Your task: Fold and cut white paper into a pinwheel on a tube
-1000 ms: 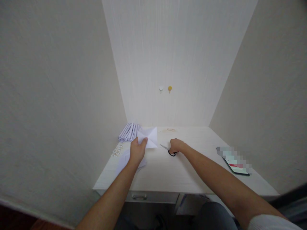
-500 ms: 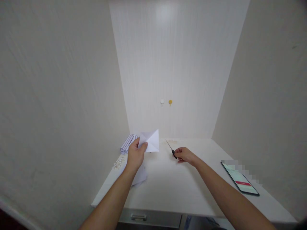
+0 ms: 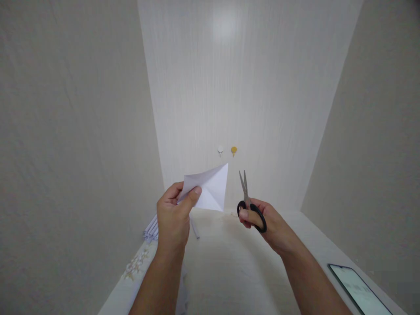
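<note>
My left hand [image 3: 175,214] pinches a creased square of white paper [image 3: 211,188] between thumb and fingers, holding it up above the table. Fold lines cross its face, and one corner points up to the right. To the right, my right hand [image 3: 259,221] grips a pair of scissors [image 3: 245,192] by the black handles, thumb in one loop. The metal blades point upward and stand slightly apart. A gap separates them from the paper. The fingers behind the paper are partly hidden.
Rolled white paper sticks [image 3: 151,229] lie at the left wall, and one thin stick [image 3: 194,227] lies near the middle. A floral pattern [image 3: 136,264] marks the table's left side. A phone [image 3: 357,288] rests at the right. Two small hooks, one yellow [image 3: 233,150], are on the back wall.
My right hand has raised the scissors, turned them upright and parted the blades. The paper sits higher and closer. The view has tilted up, so the table and phone appear lower.
</note>
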The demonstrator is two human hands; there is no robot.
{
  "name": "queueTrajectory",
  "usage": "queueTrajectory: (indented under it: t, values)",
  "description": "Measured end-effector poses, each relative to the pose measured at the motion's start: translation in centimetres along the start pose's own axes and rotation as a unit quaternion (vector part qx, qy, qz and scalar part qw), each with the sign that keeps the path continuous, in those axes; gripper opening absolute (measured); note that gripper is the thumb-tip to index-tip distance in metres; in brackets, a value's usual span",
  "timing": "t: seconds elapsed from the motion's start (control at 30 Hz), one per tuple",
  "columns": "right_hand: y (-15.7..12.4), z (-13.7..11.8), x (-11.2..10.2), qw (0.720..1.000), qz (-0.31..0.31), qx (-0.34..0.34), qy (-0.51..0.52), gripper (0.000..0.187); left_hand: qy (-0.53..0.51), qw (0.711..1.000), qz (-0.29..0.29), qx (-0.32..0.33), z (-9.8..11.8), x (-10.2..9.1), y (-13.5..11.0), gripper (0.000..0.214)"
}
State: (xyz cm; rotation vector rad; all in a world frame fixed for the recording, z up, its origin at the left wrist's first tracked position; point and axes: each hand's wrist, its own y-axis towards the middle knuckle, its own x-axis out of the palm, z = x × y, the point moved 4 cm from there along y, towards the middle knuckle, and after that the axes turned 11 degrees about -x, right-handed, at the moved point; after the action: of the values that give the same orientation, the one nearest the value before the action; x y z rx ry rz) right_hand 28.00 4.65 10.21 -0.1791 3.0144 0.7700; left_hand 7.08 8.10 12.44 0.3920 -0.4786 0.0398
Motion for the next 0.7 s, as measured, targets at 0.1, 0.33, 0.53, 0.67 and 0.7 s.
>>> queueTrajectory:
  t: [0.1, 0.33, 0.53, 0.67, 0.7]
  values:
    - [0.2, 0.6, 0.3, 0.999, -0.002, 0.036, -0.003, 0.037, 0.016, 0.999, 0.031, 0.024, -1.0, 0.0, 0.4, 0.028]
    - [0.6, 3.0, -0.6, 0.998, 0.049, 0.048, -0.015, 0.037, 0.076, 0.996, 0.05, 0.015, -3.5, -0.2, 1.8, 0.028]
    - [0.0, 1.9, -1.3, 0.994, 0.0, 0.056, -0.091, 0.038, 0.074, 0.995, 0.055, 0.034, -2.5, -0.2, 1.4, 0.022]
    - [-0.3, 1.5, -0.9, 0.986, -0.045, 0.049, -0.155, 0.034, 0.082, 0.991, 0.075, 0.067, -1.6, 0.1, 0.7, 0.017]
    - [-0.3, 1.6, -0.8, 0.984, -0.054, 0.048, -0.165, 0.032, 0.083, 0.99, 0.082, 0.074, -1.5, 0.2, 0.6, 0.017]
